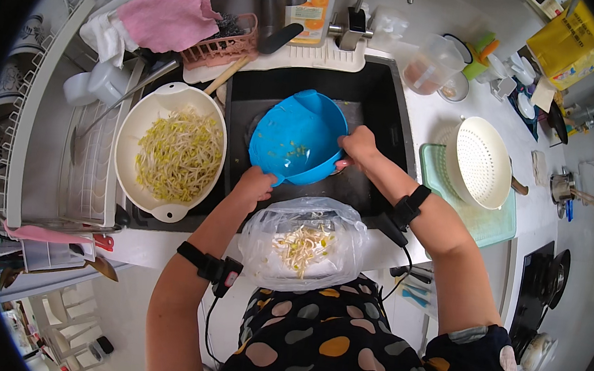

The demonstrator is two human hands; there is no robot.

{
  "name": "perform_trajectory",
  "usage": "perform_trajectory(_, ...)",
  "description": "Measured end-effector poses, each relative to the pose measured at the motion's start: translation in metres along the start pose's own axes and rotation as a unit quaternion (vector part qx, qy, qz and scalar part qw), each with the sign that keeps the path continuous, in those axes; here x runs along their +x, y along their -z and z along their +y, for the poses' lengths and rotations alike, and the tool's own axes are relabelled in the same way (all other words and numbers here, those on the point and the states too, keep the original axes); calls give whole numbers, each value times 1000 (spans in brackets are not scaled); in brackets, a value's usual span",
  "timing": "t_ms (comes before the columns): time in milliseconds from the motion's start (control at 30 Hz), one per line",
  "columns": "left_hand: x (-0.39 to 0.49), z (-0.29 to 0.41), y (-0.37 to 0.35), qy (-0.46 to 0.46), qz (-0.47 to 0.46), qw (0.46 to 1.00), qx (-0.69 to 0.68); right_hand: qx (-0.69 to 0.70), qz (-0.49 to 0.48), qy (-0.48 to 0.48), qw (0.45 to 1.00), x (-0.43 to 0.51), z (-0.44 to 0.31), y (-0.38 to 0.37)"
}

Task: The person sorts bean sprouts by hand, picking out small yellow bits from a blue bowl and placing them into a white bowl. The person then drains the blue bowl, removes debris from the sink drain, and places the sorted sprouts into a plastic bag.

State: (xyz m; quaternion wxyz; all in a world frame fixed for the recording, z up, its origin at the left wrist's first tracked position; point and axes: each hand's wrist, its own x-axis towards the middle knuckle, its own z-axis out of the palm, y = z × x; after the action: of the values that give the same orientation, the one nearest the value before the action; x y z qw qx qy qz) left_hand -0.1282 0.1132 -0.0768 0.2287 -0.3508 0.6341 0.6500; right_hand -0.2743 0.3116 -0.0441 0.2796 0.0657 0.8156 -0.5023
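Over the dark sink [381, 94], a blue plastic basin [302, 127] is held tilted between my two hands. My left hand [256, 186] grips its near rim by the handle, and my right hand [357, 147] grips the right side. Bits of sprout and a little water lie in the basin. To the left, a cream bowl [131, 132] heaped with bean sprouts [179, 155] rests across the sink's edge. Nearest me, a clear plastic bag [259, 241] with some loose sprouts [302, 250] sits at the counter's front edge.
A white perforated colander [479, 163] stands on a green cutting board [497, 223] at the right, with a knife handle [518, 186] beside it. The faucet [352, 32] and a soap bottle [311, 10] are behind the sink. A dish rack [41, 107] borders the left.
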Motion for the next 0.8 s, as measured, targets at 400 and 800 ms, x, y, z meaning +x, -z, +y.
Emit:
perform_trajectory(400, -24, 21, -16, -73, 16, 996, 56, 234, -55, -34, 970, -6, 53, 33)
perform_trajectory(800, -19, 18, -45, -118, 1, 991, 57, 269, -2, -18, 963, -42, 56, 89)
